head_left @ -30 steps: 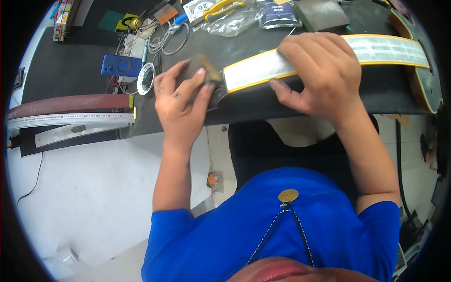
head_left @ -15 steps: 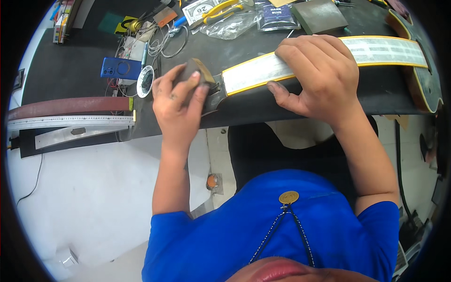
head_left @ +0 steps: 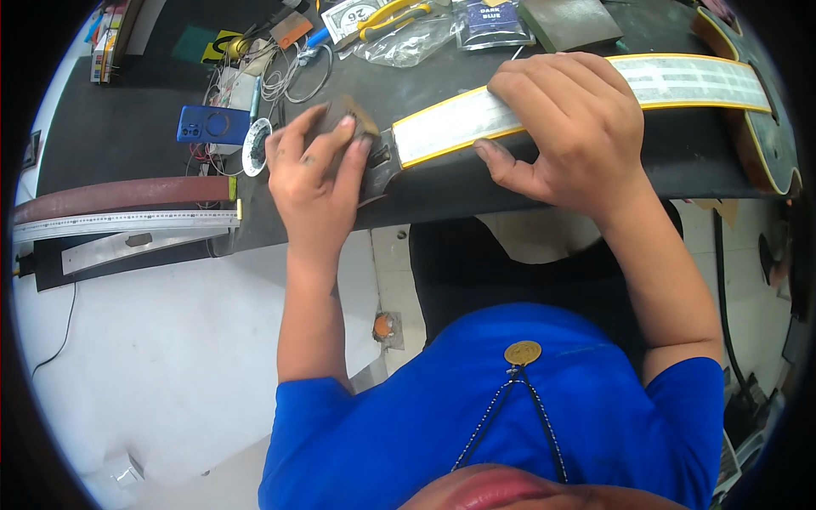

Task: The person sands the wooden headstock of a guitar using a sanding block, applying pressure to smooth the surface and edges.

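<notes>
A guitar lies along the bench, its body [head_left: 765, 160] at the right edge, its fretboard [head_left: 438, 127] covered in pale tape with yellow edging, its dark headstock [head_left: 382, 174] to the left. My left hand [head_left: 314, 174] is closed on a dark block with a tan edge [head_left: 357, 110], held on or just above the headstock; its contact is partly hidden. My right hand [head_left: 565, 127] wraps over the taped neck from above, thumb along the near edge.
A blue phone [head_left: 208, 125], coiled cables [head_left: 276, 76], a white dish [head_left: 255, 149], yellow-handled pliers [head_left: 395, 21], a plastic bag [head_left: 404, 51] and a metal block [head_left: 569, 24] lie behind. At left are a reddish long bar [head_left: 119, 200], a ruler [head_left: 127, 219] and an aluminium bar [head_left: 102, 256].
My left hand has shifted slightly left with the block, and my right hand a little left and up in the picture with the neck. Both keep their grips.
</notes>
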Demonstrator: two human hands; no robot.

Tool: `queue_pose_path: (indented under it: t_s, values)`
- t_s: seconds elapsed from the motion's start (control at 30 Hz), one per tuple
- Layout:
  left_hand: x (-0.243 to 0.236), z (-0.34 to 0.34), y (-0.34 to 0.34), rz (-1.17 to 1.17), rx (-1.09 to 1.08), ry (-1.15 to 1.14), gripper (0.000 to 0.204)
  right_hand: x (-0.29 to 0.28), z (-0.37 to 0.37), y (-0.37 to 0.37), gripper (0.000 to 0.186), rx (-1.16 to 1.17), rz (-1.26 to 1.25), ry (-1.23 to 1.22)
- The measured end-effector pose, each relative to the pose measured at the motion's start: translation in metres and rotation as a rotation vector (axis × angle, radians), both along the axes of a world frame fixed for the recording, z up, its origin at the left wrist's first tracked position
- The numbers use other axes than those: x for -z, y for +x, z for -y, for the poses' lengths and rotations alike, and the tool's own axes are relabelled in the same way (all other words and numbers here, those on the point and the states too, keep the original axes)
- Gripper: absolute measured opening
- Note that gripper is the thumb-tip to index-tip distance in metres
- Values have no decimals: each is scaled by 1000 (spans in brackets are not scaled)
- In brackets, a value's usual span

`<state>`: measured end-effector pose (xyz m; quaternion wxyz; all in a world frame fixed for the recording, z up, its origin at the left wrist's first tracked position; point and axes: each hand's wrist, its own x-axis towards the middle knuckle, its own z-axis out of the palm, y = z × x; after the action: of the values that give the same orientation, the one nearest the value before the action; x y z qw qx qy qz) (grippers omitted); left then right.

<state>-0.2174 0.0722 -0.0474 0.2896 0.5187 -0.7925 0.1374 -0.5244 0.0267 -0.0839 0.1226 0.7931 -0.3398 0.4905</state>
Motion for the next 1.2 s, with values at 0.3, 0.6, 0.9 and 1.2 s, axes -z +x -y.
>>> queue_pose_path:
  t_s: [0.3, 0.6, 0.9, 1.2]
  values:
    - [-1, -7, -5, -25, 41, 3, 26, -1, -2, -1, 42, 11, -15, 8]
    - [-2, -24, -7, -79, 108, 68, 27, -10, -4, -3, 43, 37, -109, -10]
    - [4, -39, 7, -85, 124, 88, 27, -9, -2, -2, 42, 42, -104, -26]
    - [5, -33, 11, -92, 137, 91, 27, -13, -2, -2, 41, 39, -115, -15]
